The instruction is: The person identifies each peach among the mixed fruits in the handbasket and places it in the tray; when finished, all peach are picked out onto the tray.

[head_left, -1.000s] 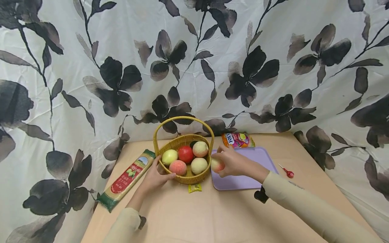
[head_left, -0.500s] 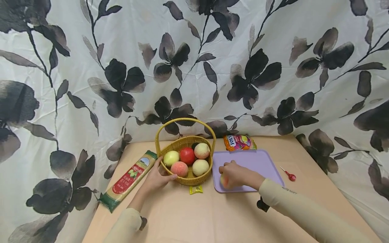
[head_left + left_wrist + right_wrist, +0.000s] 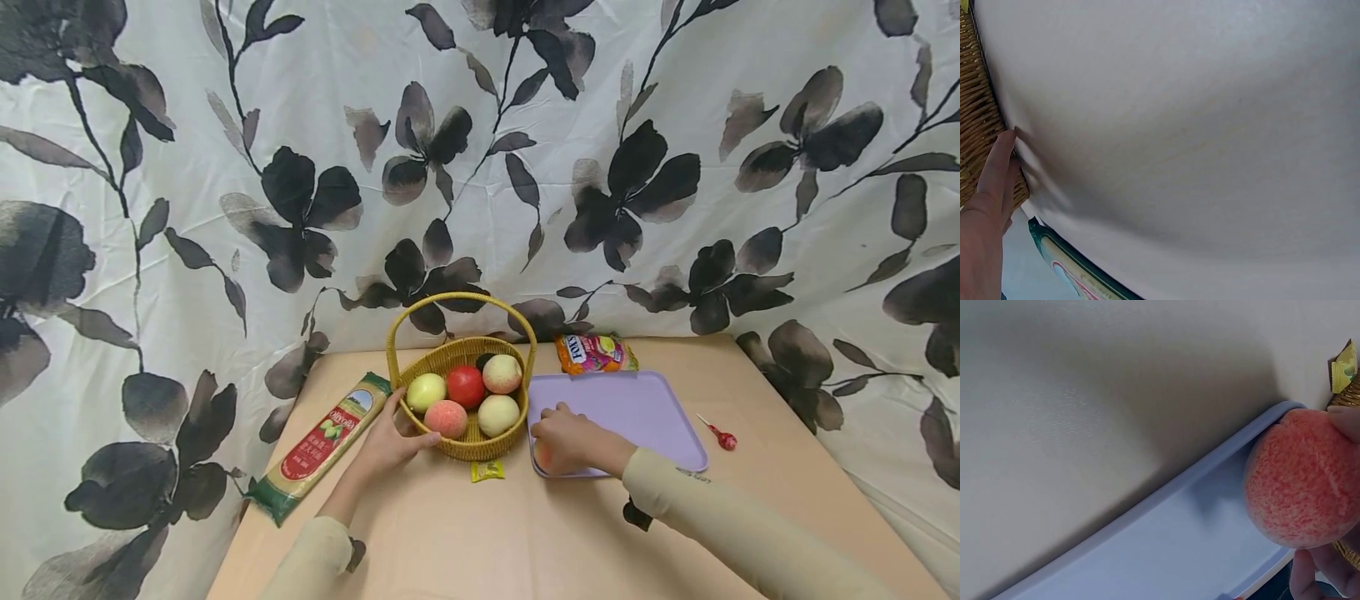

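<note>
My right hand (image 3: pixel 573 440) grips a red-and-cream peach (image 3: pixel 1304 481) at the near left corner of the purple tray (image 3: pixel 633 408). In the right wrist view the peach overlaps the tray's corner; whether it touches the tray I cannot tell. My left hand (image 3: pixel 390 437) rests against the left and front sides of the yellow wicker basket (image 3: pixel 468 450), its fingers fairly straight along the wicker in the left wrist view. Inside the basket lie a red fruit (image 3: pixel 466 387), a pink peach (image 3: pixel 446 418), a yellow-green fruit (image 3: pixel 426 392), two pale peaches and a dark item.
A long green-and-gold food packet (image 3: pixel 322 446) lies left of the basket. One small yellow wrapper (image 3: pixel 487 471) is before it. Behind the tray sits a bright candy bag (image 3: pixel 596 354), and a red lollipop (image 3: pixel 724 440) lies to its right. A floral curtain hangs behind the table.
My right hand has carried the peach from beside the basket's right rim down to the tray's near left corner. My left hand has stayed against the basket.
</note>
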`<action>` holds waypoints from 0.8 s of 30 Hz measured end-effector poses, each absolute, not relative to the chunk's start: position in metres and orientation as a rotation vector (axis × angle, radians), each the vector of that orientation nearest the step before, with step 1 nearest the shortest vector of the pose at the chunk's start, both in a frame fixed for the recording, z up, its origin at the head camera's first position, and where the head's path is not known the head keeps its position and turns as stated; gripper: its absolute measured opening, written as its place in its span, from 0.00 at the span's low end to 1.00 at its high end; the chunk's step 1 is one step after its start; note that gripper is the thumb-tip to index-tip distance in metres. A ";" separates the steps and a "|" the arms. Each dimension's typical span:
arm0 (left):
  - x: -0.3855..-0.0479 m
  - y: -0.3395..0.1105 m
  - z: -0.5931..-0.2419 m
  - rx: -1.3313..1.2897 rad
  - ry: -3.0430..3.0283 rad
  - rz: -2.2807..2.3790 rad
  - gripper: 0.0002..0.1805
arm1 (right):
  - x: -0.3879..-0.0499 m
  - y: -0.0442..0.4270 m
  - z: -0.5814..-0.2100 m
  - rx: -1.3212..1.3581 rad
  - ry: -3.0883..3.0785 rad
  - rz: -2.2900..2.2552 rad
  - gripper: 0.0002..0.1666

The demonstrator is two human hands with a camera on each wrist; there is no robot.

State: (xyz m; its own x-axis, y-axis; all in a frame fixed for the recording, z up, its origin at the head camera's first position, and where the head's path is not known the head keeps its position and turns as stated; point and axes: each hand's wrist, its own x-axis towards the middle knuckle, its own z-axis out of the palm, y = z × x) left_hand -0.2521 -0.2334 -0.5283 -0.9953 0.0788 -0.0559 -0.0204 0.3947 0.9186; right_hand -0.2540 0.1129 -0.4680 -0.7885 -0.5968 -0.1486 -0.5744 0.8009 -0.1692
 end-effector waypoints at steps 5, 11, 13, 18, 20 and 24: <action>-0.252 -0.233 -0.528 0.060 2.538 1.703 0.67 | -0.253 0.112 -0.468 -0.921 2.824 -0.175 0.11; -0.251 -0.233 -0.527 0.053 2.523 1.715 0.67 | -0.252 0.112 -0.475 -0.983 2.885 -0.165 0.08; -0.251 -0.233 -0.527 0.057 2.520 1.718 0.67 | -0.252 0.113 -0.477 -0.986 2.904 -0.144 0.10; -0.250 -0.233 -0.528 0.065 2.527 1.710 0.67 | -0.250 0.114 -0.476 -0.994 2.921 -0.112 0.14; -0.250 -0.233 -0.528 0.071 2.543 1.692 0.67 | -0.249 0.115 -0.475 -0.995 2.915 -0.111 0.15; -0.249 -0.233 -0.527 0.085 2.572 1.669 0.67 | -0.249 0.116 -0.469 -0.982 2.901 -0.125 0.18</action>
State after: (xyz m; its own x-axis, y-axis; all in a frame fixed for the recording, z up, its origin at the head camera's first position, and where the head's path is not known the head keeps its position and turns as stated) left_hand -0.2493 -0.2334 -0.5274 -0.9957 0.0865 -0.0321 0.0059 0.4071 0.9134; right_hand -0.2491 0.1156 -0.4692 -0.7920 -0.6088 -0.0462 -0.6025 0.7916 -0.1016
